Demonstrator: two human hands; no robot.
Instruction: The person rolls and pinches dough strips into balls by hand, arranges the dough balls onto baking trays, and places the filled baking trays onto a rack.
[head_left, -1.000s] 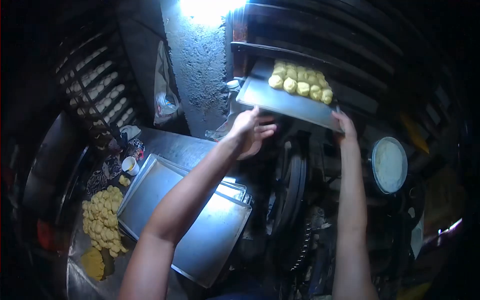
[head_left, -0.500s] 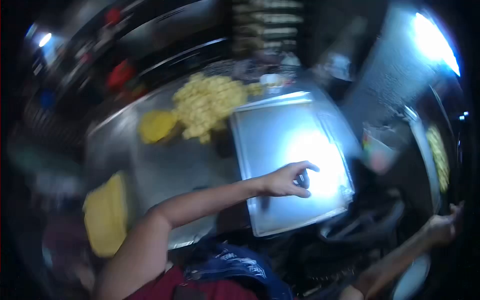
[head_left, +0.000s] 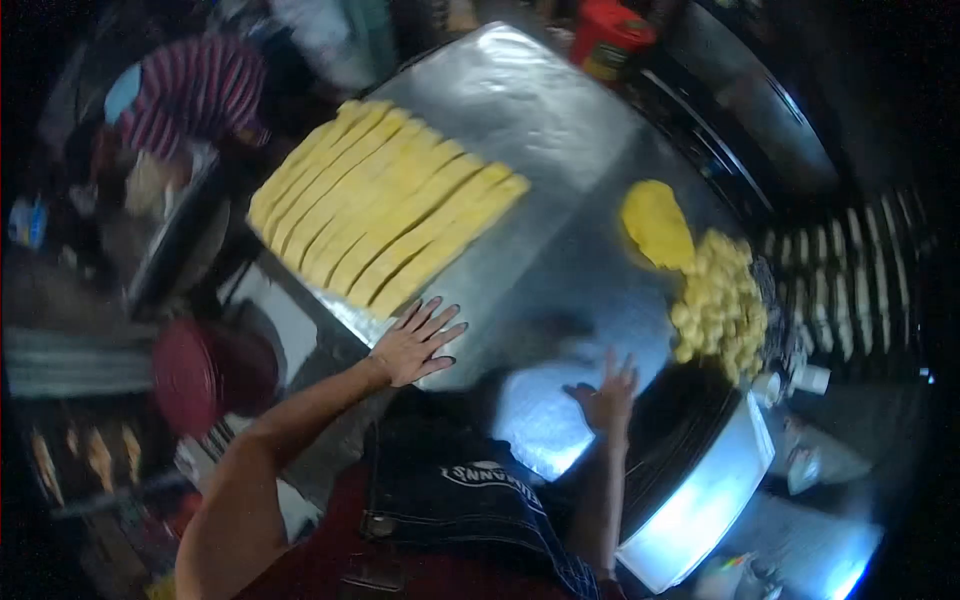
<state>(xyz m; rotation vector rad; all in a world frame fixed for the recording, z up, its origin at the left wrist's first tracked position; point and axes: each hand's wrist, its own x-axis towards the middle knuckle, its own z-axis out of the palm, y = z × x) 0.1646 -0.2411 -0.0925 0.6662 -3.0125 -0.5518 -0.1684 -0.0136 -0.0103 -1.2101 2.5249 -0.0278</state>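
1. One dark apron (head_left: 430,505) with pale lettering is closest to the near edge of the metal table (head_left: 510,90), worn over maroon clothing (head_left: 325,545).
2. To the near right, a brightly lit metal tray (head_left: 700,500) sits beside the person's right arm.
3. The left hand (head_left: 413,347) is spread with its fingers fanned, grasping nothing, just beside the near end of the dough strips (head_left: 390,200); whether the palm touches the table I can't tell.
4. The right hand (head_left: 606,395), blurred, has its thumb and fingers apart and is free of any hold that I can see. It is over the near part of the table, well to the right of the strips.
5. Those yellow strips lie side by side on the table's left, dark gaps showing between several.
6. Off the table's left side, I notice a round maroon container (head_left: 215,375).
7. On the right, a heap of dough pieces (head_left: 720,305) lies against a smooth yellow lump (head_left: 655,222).
8. Farther right, a dark rack (head_left: 845,270) bears rows of pale pieces.
9. Far off, a red bucket (head_left: 608,40) stands past the table; far left, another person's striped top (head_left: 195,90) shows.
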